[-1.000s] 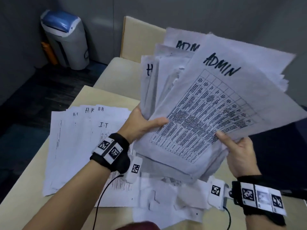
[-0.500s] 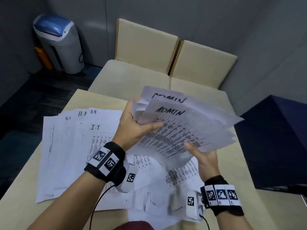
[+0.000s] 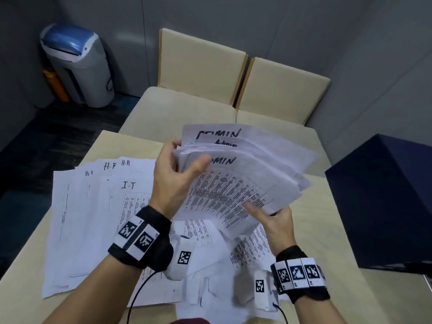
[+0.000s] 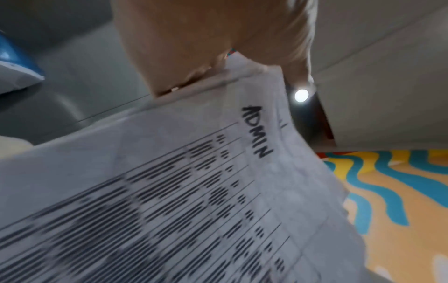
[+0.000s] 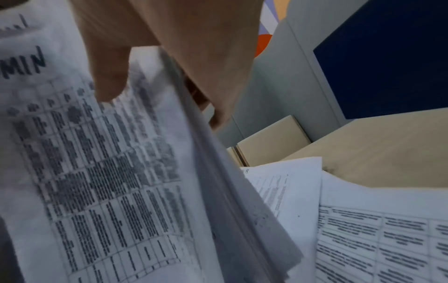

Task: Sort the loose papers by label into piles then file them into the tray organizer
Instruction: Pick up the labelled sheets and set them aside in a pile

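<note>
A fanned stack of ADMIN papers (image 3: 245, 183) hangs above the table, held by both hands. My left hand (image 3: 180, 169) grips its upper left corner, thumb on the top sheet over the start of the label. My right hand (image 3: 271, 218) pinches the lower right edge, thumb on top and fingers beneath. The left wrist view shows the top ADMIN sheet (image 4: 169, 191) under my thumb. In the right wrist view the stack (image 5: 109, 172) fills the left side. Sheets marked H.R (image 3: 109, 166) and I.T (image 3: 128, 185) lie spread on the table at left.
More loose printed sheets (image 3: 210, 277) lie under my wrists near the table's front edge (image 5: 375, 220). A dark blue box (image 3: 385, 206) stands on the wooden table (image 3: 327, 242) at right. Beige cushioned seats (image 3: 198, 108) sit beyond the table, a grey bin with blue lid (image 3: 74, 64) at far left.
The ADMIN stack has come down from close to the camera to lower over the table. My left hand has slid to its top left corner, and the fan has narrowed.
</note>
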Available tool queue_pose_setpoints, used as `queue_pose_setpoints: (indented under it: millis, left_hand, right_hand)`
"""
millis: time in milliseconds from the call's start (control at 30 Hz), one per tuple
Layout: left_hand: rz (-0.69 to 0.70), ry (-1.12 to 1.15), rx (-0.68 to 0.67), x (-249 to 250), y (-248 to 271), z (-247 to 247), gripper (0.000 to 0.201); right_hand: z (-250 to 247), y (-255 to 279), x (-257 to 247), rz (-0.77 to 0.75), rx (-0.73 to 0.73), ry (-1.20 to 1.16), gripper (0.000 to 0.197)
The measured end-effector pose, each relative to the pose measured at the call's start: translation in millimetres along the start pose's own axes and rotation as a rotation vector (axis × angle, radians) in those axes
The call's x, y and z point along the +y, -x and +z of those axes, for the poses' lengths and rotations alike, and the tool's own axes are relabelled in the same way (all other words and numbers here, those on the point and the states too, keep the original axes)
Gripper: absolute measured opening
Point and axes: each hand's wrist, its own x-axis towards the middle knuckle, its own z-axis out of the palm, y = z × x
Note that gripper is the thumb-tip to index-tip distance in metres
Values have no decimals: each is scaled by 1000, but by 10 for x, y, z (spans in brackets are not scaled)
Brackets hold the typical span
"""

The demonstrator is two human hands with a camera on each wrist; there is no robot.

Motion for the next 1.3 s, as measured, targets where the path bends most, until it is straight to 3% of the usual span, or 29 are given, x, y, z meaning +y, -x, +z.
queue_pose_setpoints:
  millis: [100,167,267,367,533,667,767,833,900,967,1033,1133,1233,1300]
  left_hand:
    - [87,-53,30,241,-165,105,67]
    - [118,-131,139,322,-255,217,55]
    - [78,-180,270,336,-328,357,59]
    - [74,-288,330,259,-351,377,45]
    - [84,-348,195,147,-323,323,48]
    - [38,-102,-29,77,-312,91,81]
    - [-127,-148,-218,-179,-270,-278,101]
    - [-281,-285,-312,-387,-212,-403,90]
    - [-292,-355,-304,-560,-138,-391,63]
    - [-195,-326,-197,-585,-53,-281,46]
    - [-154,-227,-96,-547,18,-154,48]
    - [-263,-118,-77,-615,152,-74,58]
    - [-327,-227,-125,-780,247,-102,38]
    - [-320,-219,-78,-800,216,-105,31]
  right_hand:
    - [-7,-1,70,0,-12,1,51]
    - [16,-5,104,1,-32,-16,58]
    - [46,-5,141,-13,-56,-36,66]
    - [45,-5,151,4,-58,-54,59]
    - [61,-14,216,32,-50,-9,54]
    - [58,-63,231,58,-23,-37,58]
    - [42,-83,209,71,-4,-55,53]
    - [68,-92,188,67,-33,-5,36]
    - [114,-102,150,69,-44,53,19]
    - [139,-107,102,30,-7,57,9]
    - [132,-96,80,-9,48,23,12]
    - [96,-20,232,59,45,36,29]
    - [40,54,435,220,-44,163,25]
    - [-28,91,486,222,-44,236,21]
